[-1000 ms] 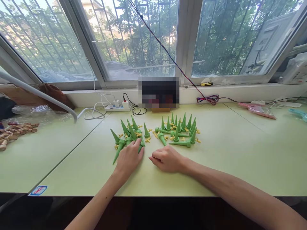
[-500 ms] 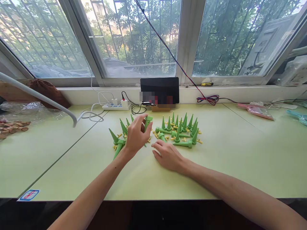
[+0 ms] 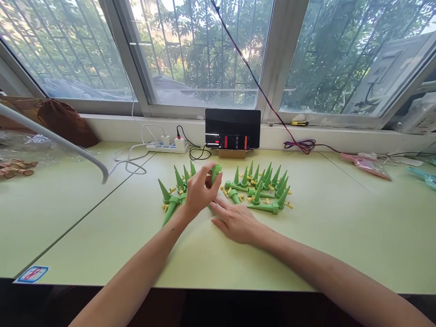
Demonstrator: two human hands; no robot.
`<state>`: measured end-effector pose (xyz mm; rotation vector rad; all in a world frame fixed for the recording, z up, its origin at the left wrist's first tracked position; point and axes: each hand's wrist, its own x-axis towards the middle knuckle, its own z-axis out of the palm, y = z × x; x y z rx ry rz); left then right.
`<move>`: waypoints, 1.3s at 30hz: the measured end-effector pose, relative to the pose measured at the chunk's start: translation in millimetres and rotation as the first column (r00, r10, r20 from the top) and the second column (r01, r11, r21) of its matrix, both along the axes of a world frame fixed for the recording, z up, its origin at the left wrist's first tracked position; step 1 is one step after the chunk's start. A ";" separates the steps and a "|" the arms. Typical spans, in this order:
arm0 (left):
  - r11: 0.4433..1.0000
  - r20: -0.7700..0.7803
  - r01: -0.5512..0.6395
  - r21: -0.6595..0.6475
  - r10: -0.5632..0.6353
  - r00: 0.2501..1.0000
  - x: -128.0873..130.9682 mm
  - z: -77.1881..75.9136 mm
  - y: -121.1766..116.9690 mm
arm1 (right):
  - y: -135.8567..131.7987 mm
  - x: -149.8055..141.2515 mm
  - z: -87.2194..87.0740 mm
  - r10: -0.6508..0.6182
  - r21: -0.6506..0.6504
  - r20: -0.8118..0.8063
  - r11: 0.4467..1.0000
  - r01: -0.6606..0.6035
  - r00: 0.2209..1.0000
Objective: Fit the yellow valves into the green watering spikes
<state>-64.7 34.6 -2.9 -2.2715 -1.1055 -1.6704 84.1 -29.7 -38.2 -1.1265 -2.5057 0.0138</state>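
Observation:
My left hand [image 3: 200, 193] is pinched around a green plastic watering spike [image 3: 216, 170], held above the table with its ribbed cap end up. The lower part of that spike is hidden by the hand. Low on the table, my right hand [image 3: 236, 221] rests palm down with its fingers stretched out. Its fingertips reach behind the left hand and partly disappear there. Left of the hands stands a group of green spikes [image 3: 164, 190] with small yellow valves. A larger group of green spikes [image 3: 282, 199] sits on the right, some upright on their caps, others lying down.
A black tablet [image 3: 233, 120] leans at the back, with a lit phone [image 3: 234, 142] before it. A white power strip [image 3: 166, 147] and cables lie left of them. Wooden pieces [image 3: 17, 169] are at far left, and a pink bag [image 3: 366, 164] at right. A white curved tube [image 3: 68, 147] crosses the left side.
My left hand has picked up a green spike from the left group and moved up and right with it. My right hand has uncurled and spread its fingers.

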 end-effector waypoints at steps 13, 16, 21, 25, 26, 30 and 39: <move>0.992 0.015 0.090 -0.086 -0.089 0.996 9.5 -12.1 -2.0 | 0.4 5.2 -13.4 -0.015 -0.017 -0.131 1.000 0.013 0.991; 0.979 -0.014 0.118 -0.164 -0.122 0.992 11.6 -14.6 -2.5 | 1.4 9.1 -15.6 -0.011 -0.012 -0.160 1.000 0.009 0.987; 0.935 0.014 0.159 -0.316 -0.162 0.987 14.3 -13.4 -5.3 | 1.6 16.0 -14.8 0.026 0.003 -0.197 1.000 -0.026 0.980; 0.856 0.121 0.233 -0.461 -0.200 0.972 14.5 -11.5 -5.7 | 0.0 18.1 -13.8 0.063 0.024 -0.247 0.998 -0.059 0.967; 0.830 0.150 0.262 -0.493 -0.216 0.965 14.3 -11.1 -5.4 | -0.4 18.3 -13.5 0.073 0.032 -0.262 0.997 -0.067 0.962; 0.680 0.303 0.407 -0.610 -0.274 0.913 13.7 -8.7 -4.6 | -0.6 18.9 -11.0 0.105 0.052 -0.345 0.994 -0.092 0.933; 0.392 0.546 0.601 -0.696 -0.255 0.798 15.1 -5.7 -4.8 | 5.6 19.0 -6.8 0.104 0.123 -0.612 0.992 -0.035 0.784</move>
